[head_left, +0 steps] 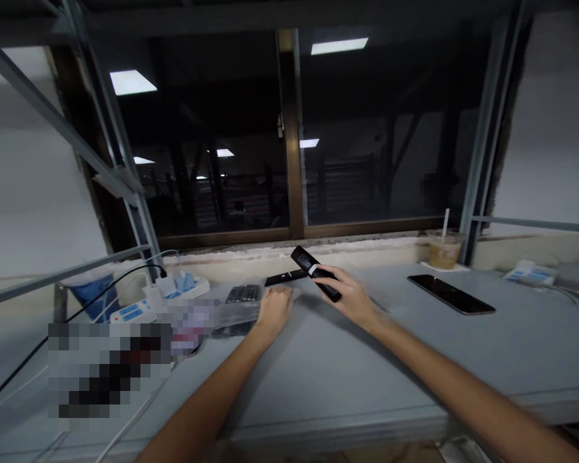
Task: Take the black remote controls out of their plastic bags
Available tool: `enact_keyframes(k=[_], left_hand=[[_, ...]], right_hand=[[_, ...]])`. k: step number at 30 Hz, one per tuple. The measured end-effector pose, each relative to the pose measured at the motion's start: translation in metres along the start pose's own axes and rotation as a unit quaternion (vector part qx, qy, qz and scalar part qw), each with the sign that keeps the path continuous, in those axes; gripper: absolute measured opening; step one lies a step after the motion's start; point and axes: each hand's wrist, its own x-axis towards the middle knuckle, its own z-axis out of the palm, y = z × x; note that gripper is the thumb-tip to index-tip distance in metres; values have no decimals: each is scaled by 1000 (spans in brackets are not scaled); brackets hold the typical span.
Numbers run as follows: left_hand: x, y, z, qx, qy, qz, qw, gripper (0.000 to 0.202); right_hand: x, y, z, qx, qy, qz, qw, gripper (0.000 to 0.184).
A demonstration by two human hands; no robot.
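Note:
My right hand (350,296) is closed around a long black remote control (302,258) with a pale band across its middle, tilted and raised above the table. My left hand (274,308) rests low over the tabletop with its fingers curled; whatever they hold, if anything, is hidden. Just beyond it lies another flat black remote (282,278). To its left are dark pieces with rows of buttons (244,294), partly under clear plastic (234,315).
A black phone (451,294) lies on the grey table (357,386) at the right. Behind it stands a drink cup with a straw (444,249). A white power strip (135,311) with plugs and cables is at the left, near a blue container (91,296). Metal frame posts flank the window.

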Motion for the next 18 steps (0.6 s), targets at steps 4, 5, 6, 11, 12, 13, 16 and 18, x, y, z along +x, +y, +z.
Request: enact_keyframes(k=[4, 5, 6, 11, 12, 13, 16, 18], left_hand=[[2, -9, 1, 13, 1, -3, 1000, 23], [2, -11, 1, 9, 11, -8, 1000, 22], [3, -13, 1, 4, 24, -11, 1000, 21], [5, -22, -3, -2, 81, -13, 997, 13], [6, -23, -3, -3, 88, -13, 996, 12], [7, -24, -4, -5, 92, -12, 996, 11], [8, -25, -4, -16, 103, -3, 995, 10], [8, -24, -2, -20, 111, 6, 994, 14]], right_hand=[[-3, 9, 3, 5, 10, 2, 1000, 26], [-3, 11, 3, 9, 14, 8, 1000, 26], [-3, 12, 2, 15, 16, 14, 1000, 27], [5, 12, -9, 91, 42, 59, 993, 22], [7, 11, -11, 119, 67, 94, 986, 22], [10, 11, -12, 157, 100, 145, 972, 25], [15, 15, -12, 291, 204, 354, 865, 43], [15, 20, -11, 355, 235, 467, 775, 46]])
